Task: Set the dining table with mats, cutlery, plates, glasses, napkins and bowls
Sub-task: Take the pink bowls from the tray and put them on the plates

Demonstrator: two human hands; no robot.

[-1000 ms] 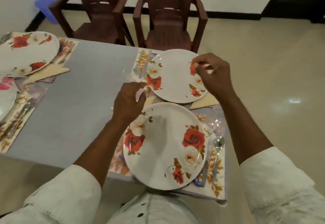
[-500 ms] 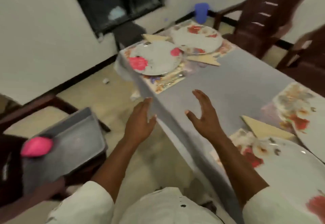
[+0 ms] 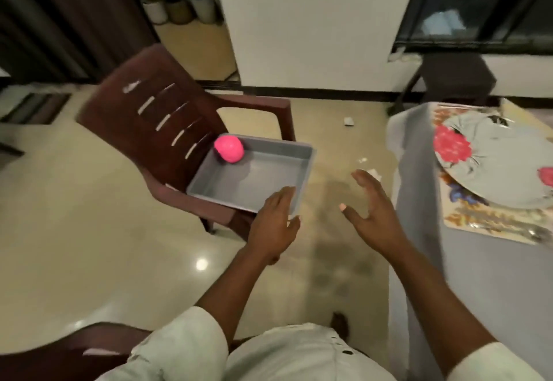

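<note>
A grey tray [image 3: 269,153] sits on the seat of a brown plastic chair [image 3: 155,117] left of the table. A pink bowl [image 3: 229,148] lies upside down in the tray's far corner. My left hand [image 3: 273,223] hovers open over the tray's near corner, holding nothing. My right hand [image 3: 374,210] is open in the air between the tray and the table, fingers spread. On the grey-clothed table [image 3: 419,231] at the right lies a floral plate [image 3: 493,168] on a patterned mat [image 3: 466,219] with cutlery [image 3: 514,229] along its near edge.
Another brown chair's arm [image 3: 59,347] shows at the bottom left. A dark stool [image 3: 454,78] stands by the wall beyond the table. Small scraps of paper [image 3: 348,121] lie on the beige floor between chair and table.
I have turned left from the table's two-plate setting toward the chair. Both hands let go of the plate area and now reach open toward the grey tray.
</note>
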